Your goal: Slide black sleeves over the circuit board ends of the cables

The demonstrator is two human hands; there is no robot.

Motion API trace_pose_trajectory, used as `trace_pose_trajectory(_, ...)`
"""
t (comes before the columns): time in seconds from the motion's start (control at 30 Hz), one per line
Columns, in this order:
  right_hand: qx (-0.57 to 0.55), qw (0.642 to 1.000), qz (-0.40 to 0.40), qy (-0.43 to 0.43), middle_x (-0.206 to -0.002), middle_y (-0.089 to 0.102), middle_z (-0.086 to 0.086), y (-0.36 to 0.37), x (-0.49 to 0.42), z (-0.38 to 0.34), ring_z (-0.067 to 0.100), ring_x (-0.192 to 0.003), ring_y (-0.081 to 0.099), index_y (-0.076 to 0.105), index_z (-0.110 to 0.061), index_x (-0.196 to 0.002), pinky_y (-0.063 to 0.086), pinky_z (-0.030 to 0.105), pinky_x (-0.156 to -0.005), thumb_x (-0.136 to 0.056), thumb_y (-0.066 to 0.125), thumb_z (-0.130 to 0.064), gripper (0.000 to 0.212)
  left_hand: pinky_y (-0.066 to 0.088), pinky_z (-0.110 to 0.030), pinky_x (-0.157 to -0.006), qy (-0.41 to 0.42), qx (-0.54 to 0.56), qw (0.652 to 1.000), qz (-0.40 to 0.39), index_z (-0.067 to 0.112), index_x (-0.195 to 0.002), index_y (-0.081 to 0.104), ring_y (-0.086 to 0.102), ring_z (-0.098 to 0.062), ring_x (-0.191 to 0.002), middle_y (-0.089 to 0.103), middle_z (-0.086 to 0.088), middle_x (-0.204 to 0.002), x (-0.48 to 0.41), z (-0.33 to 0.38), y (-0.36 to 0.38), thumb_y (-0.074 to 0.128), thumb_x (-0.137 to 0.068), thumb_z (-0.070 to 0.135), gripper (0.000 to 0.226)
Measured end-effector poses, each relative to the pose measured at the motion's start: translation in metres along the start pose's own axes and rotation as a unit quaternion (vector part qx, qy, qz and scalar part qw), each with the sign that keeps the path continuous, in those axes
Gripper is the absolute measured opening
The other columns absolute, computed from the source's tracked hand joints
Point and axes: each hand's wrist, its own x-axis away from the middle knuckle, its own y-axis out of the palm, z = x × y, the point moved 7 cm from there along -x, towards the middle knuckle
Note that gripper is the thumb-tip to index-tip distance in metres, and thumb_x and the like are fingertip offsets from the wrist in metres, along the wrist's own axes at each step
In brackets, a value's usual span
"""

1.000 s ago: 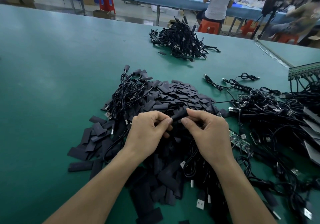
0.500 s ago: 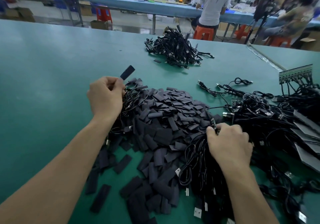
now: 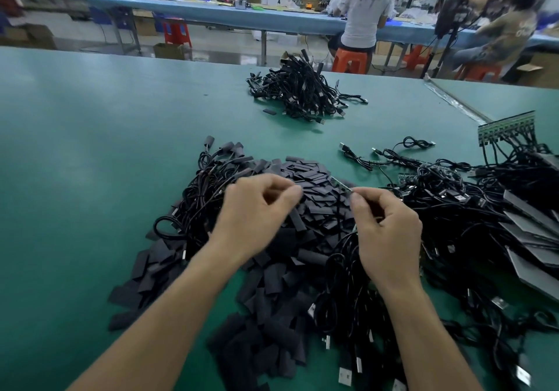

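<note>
Both hands hover close together over the work. The right hand pinches a small green circuit board between thumb and forefinger, raised just above the heap of flat black sleeves. Just beside it, the left hand has its fingers curled, thumb and forefinger nearly meeting; blur hides whether it holds anything. A tangle of black cables lies right of the heap, and a separate bundle of black cables sits farther back on the green bench
</note>
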Motion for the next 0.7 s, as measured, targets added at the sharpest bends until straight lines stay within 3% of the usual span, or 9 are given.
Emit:
trace_pose_trajectory(0.07,-0.071,0.996,-0.042,-0.022,-0.083,0.072,-0.019,0.010,0.002,-0.010,0.004,-0.073,0.066,0.069,-0.038,-0.088,0.051,0.015,-0.065,-0.093,0.066,-0.015,0.023,0.059,-0.027,-0.075,-0.006,0.089,0.994,-0.061,0.023,-0.096,0.078,0.072,-0.006,-0.078,0.077,0.009,-0.083,0.007,0.008,0.020,0.070,-0.091,0.034,0.015)
trace_pose_trajectory(0.17,-0.127,0.988,-0.076,-0.046,-0.086,0.074,-0.019,0.018,0.006,-0.017,0.002,-0.081,0.069,0.073,-0.033,-0.091,0.051,0.013,-0.071,-0.092,0.067,-0.007,0.027,0.058,-0.042,-0.078,0.006,0.153,0.987,-0.053,0.021,-0.094,0.079,0.071,-0.023,-0.080,0.077,0.002,-0.083,0.009,0.014,0.029,0.067,-0.092,0.030,0.015)
trace_pose_trajectory(0.3,-0.153,0.983,-0.090,-0.054,-0.089,0.075,-0.016,0.019,0.007,-0.017,0.010,-0.076,0.069,0.074,-0.031,-0.099,0.051,0.013,-0.072,-0.092,0.065,-0.012,0.022,0.053,-0.021,-0.073,0.015,0.213,0.977,-0.027,0.015,-0.093,0.077,0.066,-0.004,-0.075,0.076,0.005,-0.081,0.011,0.017,0.027,0.068,-0.094,0.013,0.009)
trace_pose_trajectory(0.4,-0.040,0.991,-0.125,-0.030,-0.084,0.072,-0.015,0.026,0.007,-0.004,0.004,-0.078,0.067,0.068,-0.035,-0.107,0.050,0.016,-0.070,-0.094,0.064,-0.018,0.022,0.054,-0.029,-0.071,0.024,0.252,0.967,0.038,0.015,-0.085,0.072,0.066,-0.016,-0.072,0.074,-0.006,-0.082,0.010,0.022,0.018,0.066,-0.094,0.010,0.012)
trace_pose_trajectory(0.47,0.097,0.985,-0.142,-0.024,-0.082,0.072,-0.009,0.028,0.006,0.007,0.010,-0.079,0.066,0.068,-0.029,-0.104,0.053,0.032,-0.074,-0.098,0.056,-0.029,0.013,0.056,-0.036,-0.073,0.042,0.281,0.956,0.072,0.012,-0.084,0.068,0.066,-0.021,-0.071,0.074,-0.009,-0.080,0.009,0.030,0.010,0.063,-0.096,0.010,0.013)
trace_pose_trajectory(0.5,0.136,0.980,-0.141,-0.027,-0.083,0.072,-0.005,0.027,0.006,0.010,0.015,-0.080,0.065,0.069,-0.022,-0.099,0.052,0.036,-0.075,-0.100,0.048,-0.036,0.025,0.057,-0.035,-0.073,0.051,0.298,0.950,0.085,0.011,-0.085,0.066,0.068,-0.018,-0.071,0.074,-0.007,-0.080,0.009,0.034,0.007,0.061,-0.097,0.010,0.012)
trace_pose_trajectory(0.6,0.093,0.990,-0.099,-0.038,-0.069,0.060,-0.003,0.016,0.002,0.007,0.009,-0.065,0.053,0.059,-0.013,-0.074,0.043,0.028,-0.064,-0.101,0.029,-0.053,0.057,0.061,-0.030,-0.070,0.059,0.361,0.921,0.132,0.016,-0.084,0.061,0.070,-0.015,-0.073,0.073,-0.003,-0.077,0.007,0.043,-0.005,0.057,-0.098,0.012,0.016)
trace_pose_trajectory(0.63,0.082,0.991,-0.097,-0.050,-0.063,0.050,-0.006,0.015,0.002,0.005,0.008,-0.061,0.045,0.049,-0.017,-0.066,0.037,0.025,-0.058,-0.102,0.027,-0.054,0.056,0.060,-0.030,-0.069,0.062,0.381,0.911,0.143,0.018,-0.082,0.060,0.070,-0.017,-0.073,0.073,-0.003,-0.077,0.007,0.045,-0.007,0.058,-0.098,0.012,0.017)
trace_pose_trajectory(0.7,0.119,0.982,-0.117,-0.089,-0.063,0.040,-0.010,0.019,0.004,-0.001,0.008,-0.063,0.041,0.032,-0.026,-0.062,0.035,0.030,-0.063,-0.103,0.027,-0.050,0.047,0.059,-0.030,-0.068,0.075,0.393,0.904,0.152,0.020,-0.081,0.058,0.070,-0.019,-0.073,0.072,-0.003,-0.077,0.008,0.049,-0.009,0.058,-0.097,0.015,0.017)
